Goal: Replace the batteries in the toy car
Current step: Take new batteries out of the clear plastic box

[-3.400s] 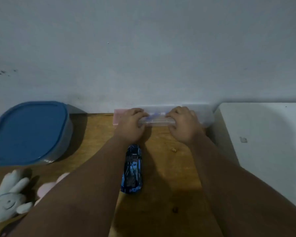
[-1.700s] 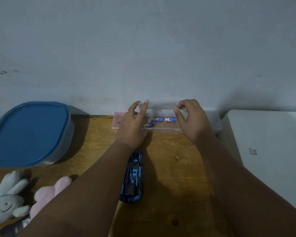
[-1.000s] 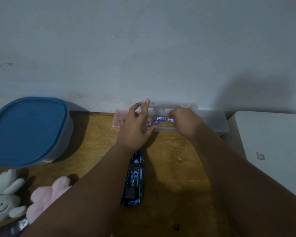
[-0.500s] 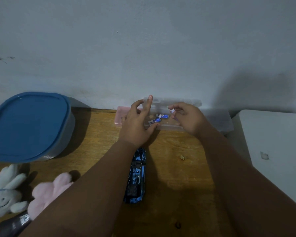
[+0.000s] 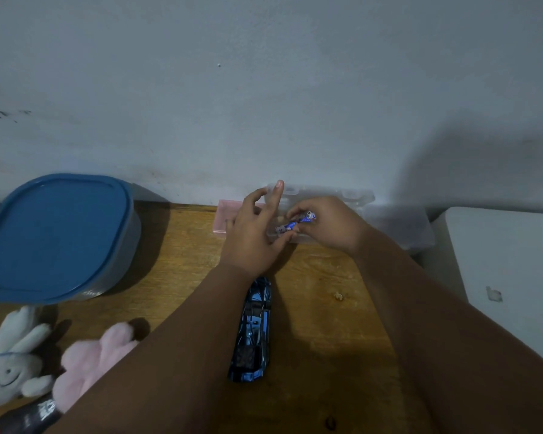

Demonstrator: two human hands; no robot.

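Observation:
A shiny blue toy car (image 5: 253, 330) lies lengthwise on the wooden table (image 5: 320, 324), between my forearms. At the back by the wall stands a clear plastic case (image 5: 398, 223) with its lid (image 5: 355, 195) raised. My left hand (image 5: 253, 233) rests on the case's left part, index finger up against the lid, fingers apart. My right hand (image 5: 326, 225) pinches blue and white batteries (image 5: 297, 222) over the case. Whether it holds one or two I cannot tell.
A container with a blue lid (image 5: 55, 236) stands at the left. A white plush rabbit (image 5: 11, 361) and a pink plush toy (image 5: 91, 361) lie at the front left, a dark object (image 5: 22, 418) below them. A white surface (image 5: 508, 277) borders the table's right side.
My hands raised the case's lid. My right hand then reached in, took hold of a battery, and now sits closer to my left hand. The car has not moved.

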